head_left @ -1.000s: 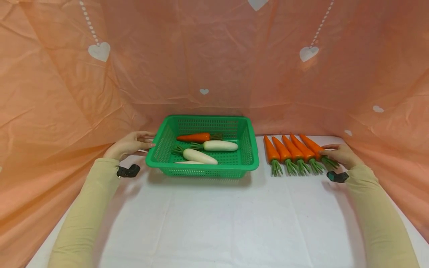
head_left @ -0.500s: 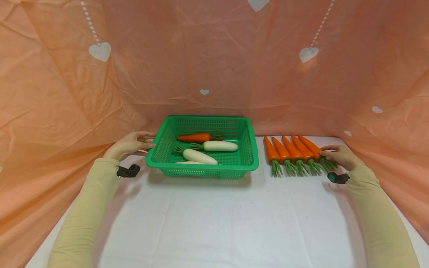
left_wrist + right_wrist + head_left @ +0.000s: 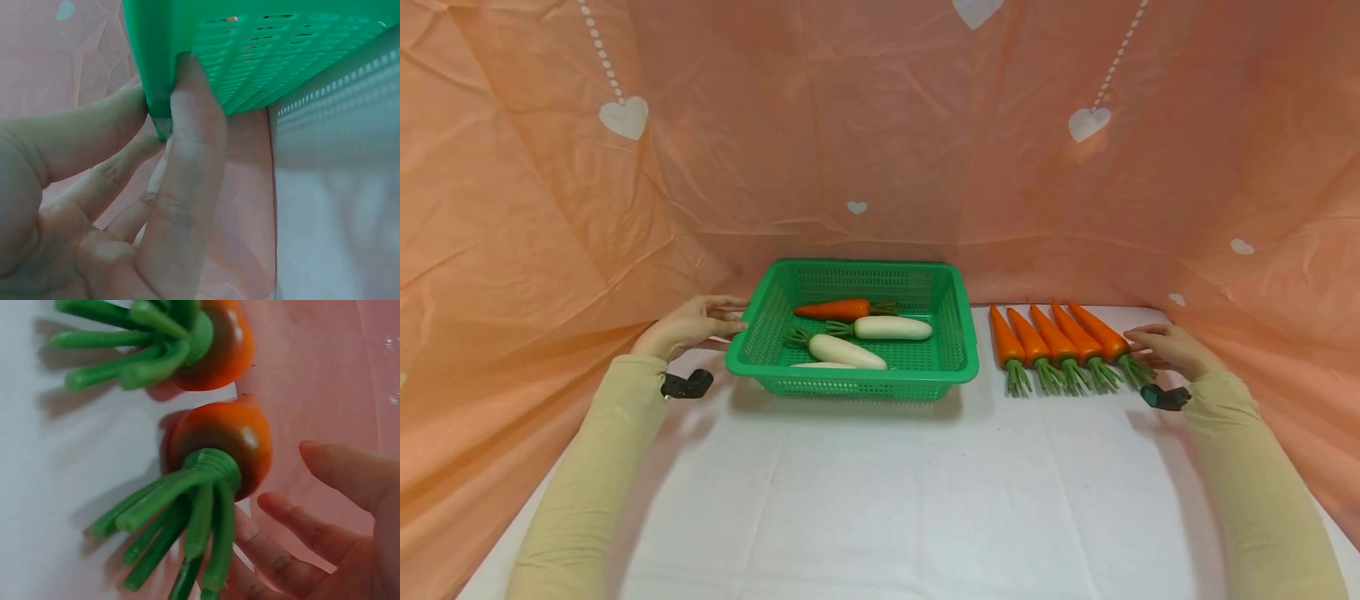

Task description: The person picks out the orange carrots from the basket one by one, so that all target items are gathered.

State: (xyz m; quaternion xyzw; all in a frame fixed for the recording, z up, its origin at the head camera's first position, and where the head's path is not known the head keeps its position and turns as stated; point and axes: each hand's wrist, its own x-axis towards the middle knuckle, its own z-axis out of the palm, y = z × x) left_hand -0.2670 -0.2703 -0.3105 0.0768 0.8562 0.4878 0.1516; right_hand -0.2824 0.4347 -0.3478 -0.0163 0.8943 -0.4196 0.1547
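A green mesh basket (image 3: pixel 917 375) stands at the back of the table. My left hand (image 3: pixel 681 327) pinches its left rim, thumb on one side and a finger on the other, plain in the left wrist view. Inside lie an orange carrot (image 3: pixel 835 310) and white radishes (image 3: pixel 895 327), one of them mostly hidden behind the front wall. To the right, several carrots lie side by side, green stems toward me. My right hand (image 3: pixel 1176 346) hovers beside the rightmost carrot (image 3: pixel 1097 329), fingers spread and holding nothing. In the right wrist view, a gap separates the thumb from this carrot (image 3: pixel 225 437).
A white cloth (image 3: pixel 880 492) covers the table. Orange sheeting (image 3: pixel 880 125) with white hearts hangs close behind the basket and carrots, and also encloses both sides. Black wrist cameras sit at both cuffs.
The rightmost carrots shifted slightly left under my right hand, closing up the row. That hand has since let go and drawn back to the right. My left hand stays on the basket.
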